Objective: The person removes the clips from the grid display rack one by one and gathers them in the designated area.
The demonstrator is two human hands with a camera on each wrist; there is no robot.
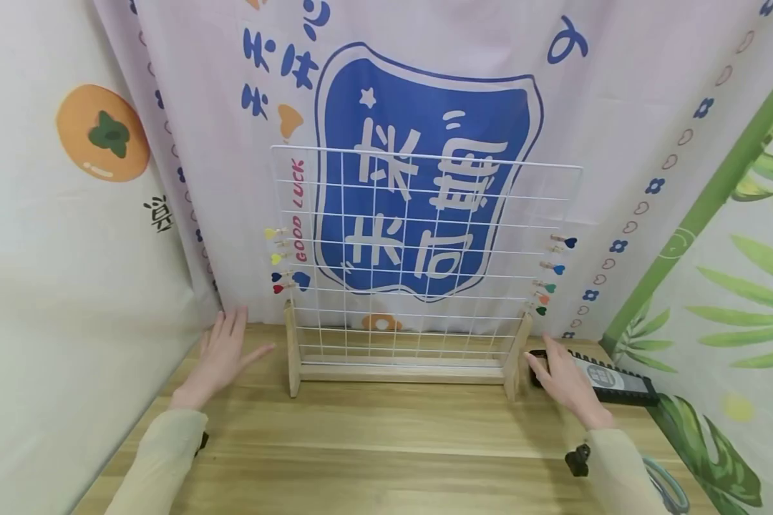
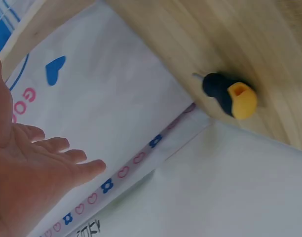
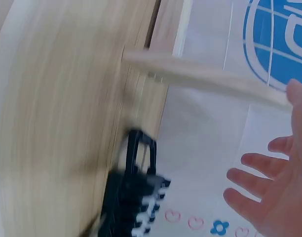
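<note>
- Okay, one orange fruit print [image 1: 103,134], roughly 10 o'clock from the wire grid [image 1: 421,270]; head view unless noted.
- Left hand [image 1: 224,354]: one, 8 o'clock. Wide open, fingers extended, thumb spread toward the grid, nothing held. Contact with the cloth behind: can't tell.
- Screwdriver [image 2: 232,96]: one, black and yellow, left wrist view, 2 o'clock from that hand and apart from it. Lies on the table [image 1: 361,429], shank toward 10 o'clock.
- Left heart clips [image 1: 275,258]: four, 9 o'clock, at the grid's left edge. Top to bottom: two yellow, one dark blue, one red.
- Grid: one, white, standing at clock centre in one wooden stand [image 1: 399,373] with two uprights, on the table. One blue shield print [image 1: 425,107] behind, toward 12.
- Right heart clips [image 1: 558,270]: five, 3 o'clock: dark blue, blue, green, orange, dark green.
- Right hand [image 1: 565,378]: one, 4 o'clock, just beside the right upright. Open, fingers apart, nothing gripped; touching or not, unclear.
- Black toothed object [image 1: 618,380]: one, 4 o'clock, grey label, partly behind that hand.
- Teal curved item [image 1: 671,476]: one, between 4 and 5, partly hidden.
</note>
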